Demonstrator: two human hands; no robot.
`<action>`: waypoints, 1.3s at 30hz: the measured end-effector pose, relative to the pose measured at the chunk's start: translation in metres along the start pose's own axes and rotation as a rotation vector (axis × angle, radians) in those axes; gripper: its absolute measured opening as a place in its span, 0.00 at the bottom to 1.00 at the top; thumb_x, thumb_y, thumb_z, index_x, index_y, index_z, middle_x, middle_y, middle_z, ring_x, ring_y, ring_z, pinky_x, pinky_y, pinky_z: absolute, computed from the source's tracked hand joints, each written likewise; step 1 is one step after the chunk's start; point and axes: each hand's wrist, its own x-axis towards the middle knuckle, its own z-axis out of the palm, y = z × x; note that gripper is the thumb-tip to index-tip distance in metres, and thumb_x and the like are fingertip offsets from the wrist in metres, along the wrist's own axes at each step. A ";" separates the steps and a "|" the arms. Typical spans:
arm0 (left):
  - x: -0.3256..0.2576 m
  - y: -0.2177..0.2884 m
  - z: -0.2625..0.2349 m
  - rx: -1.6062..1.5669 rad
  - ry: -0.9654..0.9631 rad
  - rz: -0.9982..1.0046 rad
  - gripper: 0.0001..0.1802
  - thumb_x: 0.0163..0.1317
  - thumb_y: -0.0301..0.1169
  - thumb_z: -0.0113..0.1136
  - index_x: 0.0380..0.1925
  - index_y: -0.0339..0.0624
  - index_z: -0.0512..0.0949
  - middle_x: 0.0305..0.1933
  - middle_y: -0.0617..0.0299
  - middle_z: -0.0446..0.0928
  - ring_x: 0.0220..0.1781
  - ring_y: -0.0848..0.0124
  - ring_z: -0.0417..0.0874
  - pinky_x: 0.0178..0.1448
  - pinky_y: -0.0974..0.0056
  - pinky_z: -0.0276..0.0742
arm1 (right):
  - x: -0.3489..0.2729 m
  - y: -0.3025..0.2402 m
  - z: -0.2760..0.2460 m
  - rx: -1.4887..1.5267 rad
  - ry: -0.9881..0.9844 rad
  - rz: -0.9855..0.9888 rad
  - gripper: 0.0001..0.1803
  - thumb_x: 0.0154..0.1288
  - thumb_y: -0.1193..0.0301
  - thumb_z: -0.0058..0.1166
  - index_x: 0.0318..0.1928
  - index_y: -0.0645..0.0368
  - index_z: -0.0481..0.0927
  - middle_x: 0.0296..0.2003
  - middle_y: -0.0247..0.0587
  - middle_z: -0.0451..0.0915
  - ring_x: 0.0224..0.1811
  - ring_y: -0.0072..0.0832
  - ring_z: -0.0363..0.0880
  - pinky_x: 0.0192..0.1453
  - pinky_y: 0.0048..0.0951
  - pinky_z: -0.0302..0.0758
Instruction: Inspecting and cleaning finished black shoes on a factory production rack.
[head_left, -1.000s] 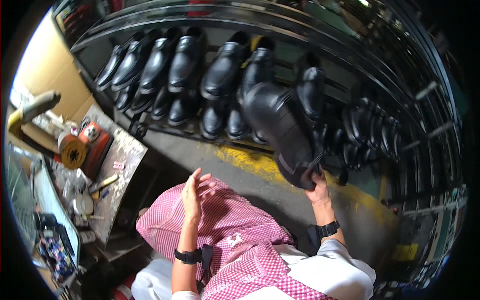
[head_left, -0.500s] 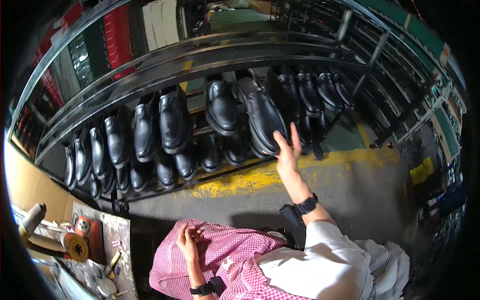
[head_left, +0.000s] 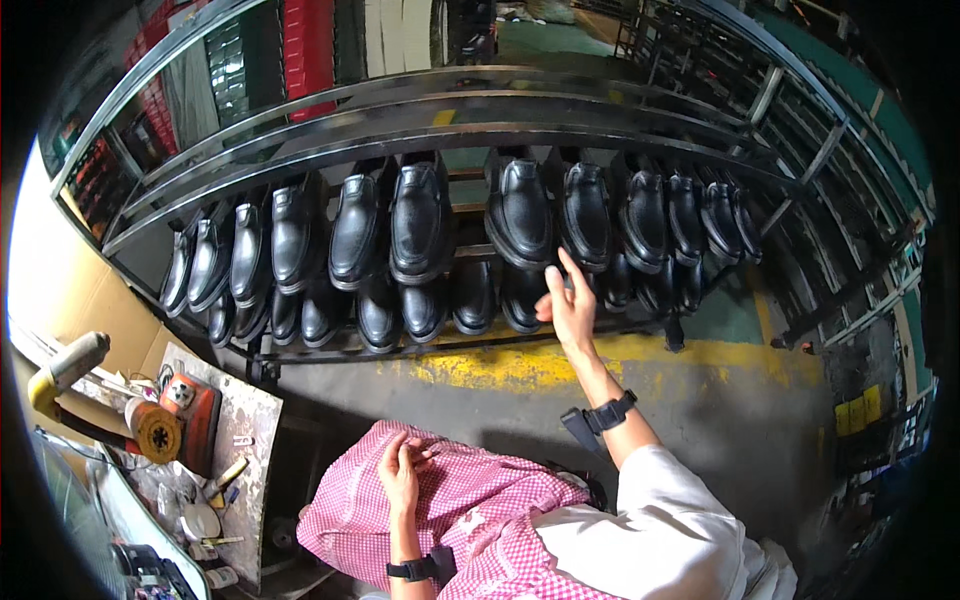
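Observation:
My right hand (head_left: 572, 308) reaches out with its fingers apart, holding nothing. Its fingertips are just below the toe of a black leather slip-on shoe (head_left: 586, 215) on the rack; whether they touch cannot be told. To the left of that shoe stands a matching black shoe (head_left: 523, 215). Both hang toes toward me in the upper row. Over the pink checked cloth (head_left: 350, 490) on my lap rests my left hand (head_left: 402, 475), empty, its fingers loosely bent and apart.
Several more black shoes fill two rows of the metal rack (head_left: 470, 138). At the left, a worn bench (head_left: 245, 410) carries an orange-and-black machine with a round wheel (head_left: 158, 432) and small bottles. A yellow stripe (head_left: 480, 368) runs along the floor under the rack.
My right hand has let go of the shoe's toe, and that shoe now sits in line beside its neighbour. The view has turned left. My left hand stays over the cloth.

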 end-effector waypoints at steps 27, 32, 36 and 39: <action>-0.013 0.046 -0.026 -0.413 -0.131 0.360 0.34 0.61 0.58 0.38 0.62 0.53 0.57 0.63 0.66 0.61 0.62 0.65 0.64 0.62 0.55 0.64 | -0.087 0.013 0.028 0.402 -1.307 0.343 0.41 0.49 0.70 0.58 0.63 0.64 0.55 0.60 0.45 0.61 0.62 0.37 0.60 0.63 0.39 0.60; -0.018 0.071 -0.046 -0.509 0.512 0.208 0.16 0.63 0.43 0.49 0.41 0.42 0.70 0.34 0.64 0.74 0.34 0.73 0.72 0.36 0.64 0.71 | -0.115 0.028 0.086 0.290 -1.421 0.495 0.34 0.56 0.65 0.58 0.61 0.63 0.60 0.58 0.41 0.63 0.63 0.30 0.56 0.68 0.31 0.48; -0.020 0.097 -0.059 -0.082 0.565 0.054 0.19 0.59 0.42 0.55 0.39 0.36 0.70 0.21 0.65 0.66 0.18 0.79 0.62 0.21 0.72 0.57 | -0.128 0.009 0.123 0.610 -1.179 0.981 0.34 0.54 0.66 0.59 0.58 0.69 0.62 0.55 0.45 0.68 0.55 0.30 0.68 0.60 0.30 0.64; -0.019 0.112 -0.069 -0.289 0.511 0.219 0.22 0.62 0.43 0.52 0.50 0.40 0.65 0.27 0.68 0.68 0.21 0.80 0.64 0.24 0.75 0.63 | -0.139 0.014 0.156 0.638 -1.238 0.964 0.32 0.58 0.67 0.54 0.58 0.71 0.60 0.52 0.47 0.71 0.52 0.30 0.72 0.58 0.30 0.68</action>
